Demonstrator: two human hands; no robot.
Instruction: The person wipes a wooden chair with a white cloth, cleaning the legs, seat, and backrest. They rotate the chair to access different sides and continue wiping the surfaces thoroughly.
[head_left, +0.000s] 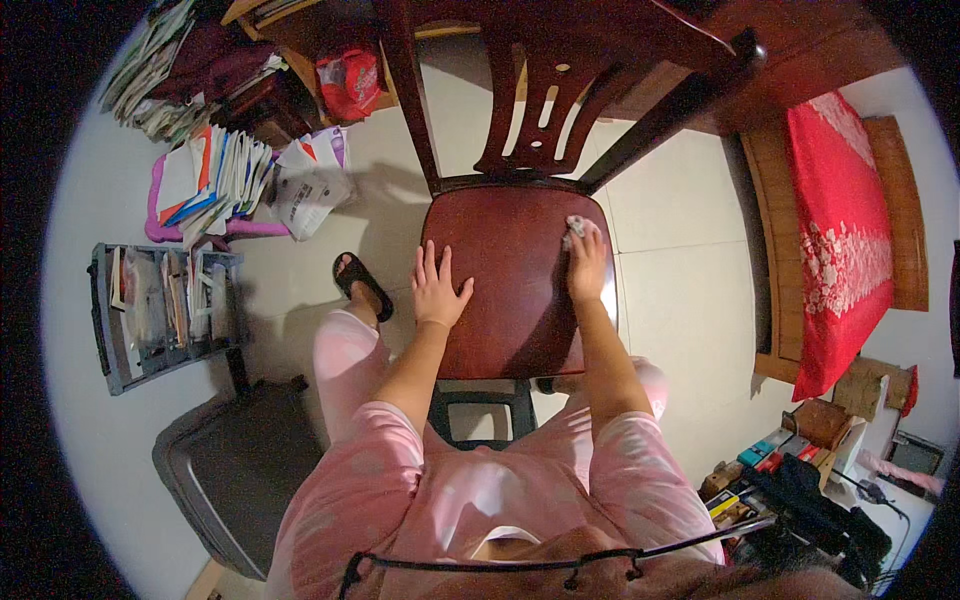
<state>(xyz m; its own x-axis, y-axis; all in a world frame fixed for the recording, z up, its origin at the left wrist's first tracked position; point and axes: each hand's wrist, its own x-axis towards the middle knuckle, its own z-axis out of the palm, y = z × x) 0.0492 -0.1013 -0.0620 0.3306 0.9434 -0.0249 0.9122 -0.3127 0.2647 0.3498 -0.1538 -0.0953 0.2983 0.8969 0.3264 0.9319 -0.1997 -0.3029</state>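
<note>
A dark red wooden chair stands before me, its glossy seat (510, 285) facing up and its slatted backrest (536, 112) at the far side. My left hand (439, 289) rests palm down at the seat's left edge, fingers spread, holding nothing. Near the right edge, my right hand (586, 262) presses a small crumpled grey and pink cloth (576, 231) against the seat with its fingertips. Part of the cloth is hidden under the fingers.
Left are a purple stool (156, 199) piled with papers, a grey crate (112, 375) of papers and a dark suitcase (232, 465). A red cloth (840, 262) covers a wooden piece of furniture at right. Boxes (757, 450) and other items lie lower right.
</note>
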